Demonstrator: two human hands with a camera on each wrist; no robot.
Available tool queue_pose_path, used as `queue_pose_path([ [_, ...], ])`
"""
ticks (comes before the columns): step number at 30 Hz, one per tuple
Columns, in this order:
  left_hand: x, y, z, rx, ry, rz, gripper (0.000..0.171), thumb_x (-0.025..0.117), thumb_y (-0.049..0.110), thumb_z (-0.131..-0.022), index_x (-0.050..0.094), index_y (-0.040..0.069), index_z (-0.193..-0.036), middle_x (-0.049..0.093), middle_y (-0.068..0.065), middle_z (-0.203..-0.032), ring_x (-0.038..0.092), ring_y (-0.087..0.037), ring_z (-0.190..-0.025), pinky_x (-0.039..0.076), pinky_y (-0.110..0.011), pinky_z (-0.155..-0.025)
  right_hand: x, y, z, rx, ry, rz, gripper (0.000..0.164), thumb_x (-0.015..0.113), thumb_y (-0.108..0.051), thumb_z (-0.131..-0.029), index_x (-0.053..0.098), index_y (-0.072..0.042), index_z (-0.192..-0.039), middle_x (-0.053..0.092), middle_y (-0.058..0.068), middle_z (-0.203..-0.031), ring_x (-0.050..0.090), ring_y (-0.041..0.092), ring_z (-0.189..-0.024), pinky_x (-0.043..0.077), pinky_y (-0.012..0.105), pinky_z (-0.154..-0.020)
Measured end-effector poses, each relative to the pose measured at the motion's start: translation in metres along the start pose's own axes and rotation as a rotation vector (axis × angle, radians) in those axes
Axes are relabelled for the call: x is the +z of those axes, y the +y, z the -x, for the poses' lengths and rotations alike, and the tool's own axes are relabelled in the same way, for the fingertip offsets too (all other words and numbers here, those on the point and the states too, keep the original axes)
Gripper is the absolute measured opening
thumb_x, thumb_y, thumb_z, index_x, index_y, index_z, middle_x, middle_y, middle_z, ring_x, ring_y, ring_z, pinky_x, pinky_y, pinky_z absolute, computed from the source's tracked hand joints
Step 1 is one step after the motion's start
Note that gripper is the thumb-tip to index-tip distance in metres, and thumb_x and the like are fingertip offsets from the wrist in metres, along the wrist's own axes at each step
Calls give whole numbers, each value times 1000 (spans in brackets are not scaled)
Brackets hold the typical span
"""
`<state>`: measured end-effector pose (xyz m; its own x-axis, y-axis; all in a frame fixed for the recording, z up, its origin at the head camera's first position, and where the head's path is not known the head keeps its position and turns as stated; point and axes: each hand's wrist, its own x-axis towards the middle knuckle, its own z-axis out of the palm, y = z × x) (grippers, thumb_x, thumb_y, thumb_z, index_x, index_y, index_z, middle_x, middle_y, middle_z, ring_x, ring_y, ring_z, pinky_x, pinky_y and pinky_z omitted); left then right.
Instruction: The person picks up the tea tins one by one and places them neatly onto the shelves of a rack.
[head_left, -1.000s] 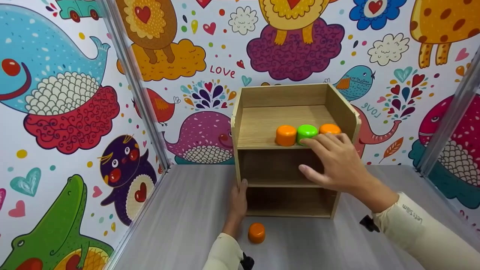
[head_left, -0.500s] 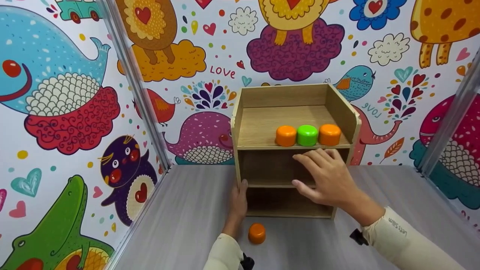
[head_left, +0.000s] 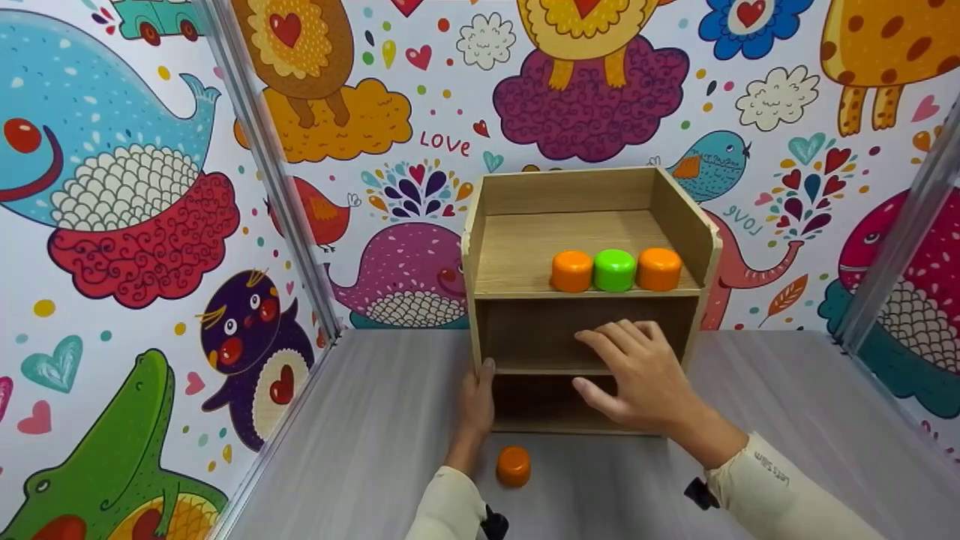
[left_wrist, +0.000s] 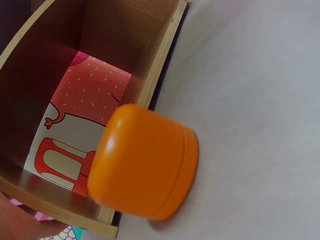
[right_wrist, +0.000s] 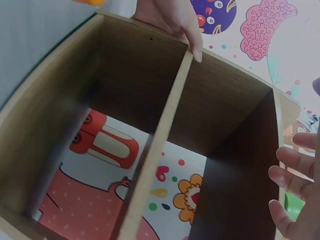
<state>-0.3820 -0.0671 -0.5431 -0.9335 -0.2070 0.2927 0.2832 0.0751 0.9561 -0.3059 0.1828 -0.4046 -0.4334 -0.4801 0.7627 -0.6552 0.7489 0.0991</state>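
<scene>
A small wooden shelf unit (head_left: 517,251) with two lower compartments stands against the back wall. My left hand (head_left: 477,401) holds its left side panel, the thumb on the front edge, as the right wrist view also shows. In front of the middle compartment, my right hand (head_left: 641,375) hovers with fingers spread and nothing in it. On the top board, near its front edge, an orange rounded cylinder (head_left: 571,271), a green one (head_left: 614,271) and another orange cylinder (head_left: 659,269) form a row. A further orange cylinder (head_left: 514,466) lies on the table close to my left wrist.
The grey table (head_left: 375,435) runs up to walls printed with cartoon animals. A metal corner post (head_left: 274,172) rises on the left, and a second metal post (head_left: 892,232) on the right. In the left wrist view, patterned wall shows through the lower compartment's back opening.
My right hand has come down and left from the row of cylinders to the front of the middle compartment. The left hand, shelf and cylinders have stayed put.
</scene>
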Motion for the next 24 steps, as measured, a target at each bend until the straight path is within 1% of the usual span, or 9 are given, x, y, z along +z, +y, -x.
queue_pose_path([
  [3, -2, 0, 1, -16, 2, -30, 28, 51, 27, -107, 61, 2, -101, 60, -6, -96, 53, -17, -90, 43, -35, -86, 7, -3, 3, 15, -23, -10, 50, 69, -50, -86, 67, -16, -123, 65, -1, -105, 57, 20, -93, 41, 49, -88],
  [4, -2, 0, 1, -13, -1, -24, 30, 51, 28, -107, 61, 0, -104, 62, -9, -100, 55, -19, -93, 44, -37, -89, 10, -4, 5, 21, -33, -12, 50, 68, -50, -87, 67, -16, -123, 65, -2, -105, 57, 19, -93, 41, 49, -88],
  [5, -3, 5, 3, -15, -5, -24, 29, 50, 27, -107, 61, 0, -105, 62, -11, -102, 56, -21, -95, 45, -38, -90, 12, -5, 6, 28, -44, -14, 50, 68, -51, -88, 67, -17, -123, 65, -2, -106, 57, 19, -94, 42, 48, -89],
  [9, -6, 27, 11, -4, -27, -1, 26, 49, 22, -108, 59, -1, -101, 58, -7, -94, 55, -23, -91, 43, -36, -86, 24, -7, 13, 32, -57, -16, 50, 67, -52, -88, 67, -18, -124, 65, -2, -105, 57, 19, -93, 43, 48, -88],
  [11, -8, 38, 15, -3, -39, 8, 24, 49, 20, -108, 56, 0, -95, 51, -5, -88, 50, -22, -85, 40, -35, -81, 29, -9, 17, 26, -54, -15, 50, 67, -53, -88, 67, -18, -124, 66, -2, -105, 58, 19, -92, 43, 48, -87],
  [16, -9, 40, 17, 2, -53, 0, 27, 48, 21, -108, 54, 0, -91, 48, -3, -85, 47, -20, -81, 39, -34, -78, 41, -12, 24, 27, -47, -11, 50, 67, -54, -88, 67, -19, -123, 66, -3, -104, 59, 19, -92, 44, 48, -85],
  [19, -10, 42, 18, -11, -62, -3, 27, 49, 23, -108, 55, 2, -92, 50, -3, -87, 48, -18, -83, 40, -35, -81, 47, -14, 28, 47, -61, -10, 49, 67, -54, -87, 67, -19, -122, 65, -3, -104, 59, 20, -92, 45, 49, -85],
  [23, -10, 39, 17, -16, -74, 2, 26, 49, 23, -109, 57, 1, -100, 59, -9, -100, 53, -19, -95, 43, -37, -91, 54, -18, 32, 62, -88, -6, 49, 66, -56, -88, 66, -20, -123, 65, -3, -105, 60, 21, -93, 47, 51, -87],
  [24, -10, 35, 15, -17, -74, 2, 25, 48, 23, -109, 58, 1, -101, 61, -11, -104, 54, -19, -98, 44, -38, -93, 57, -19, 34, 64, -96, -6, 50, 65, -57, -89, 66, -20, -122, 65, -3, -105, 60, 21, -93, 47, 51, -87],
])
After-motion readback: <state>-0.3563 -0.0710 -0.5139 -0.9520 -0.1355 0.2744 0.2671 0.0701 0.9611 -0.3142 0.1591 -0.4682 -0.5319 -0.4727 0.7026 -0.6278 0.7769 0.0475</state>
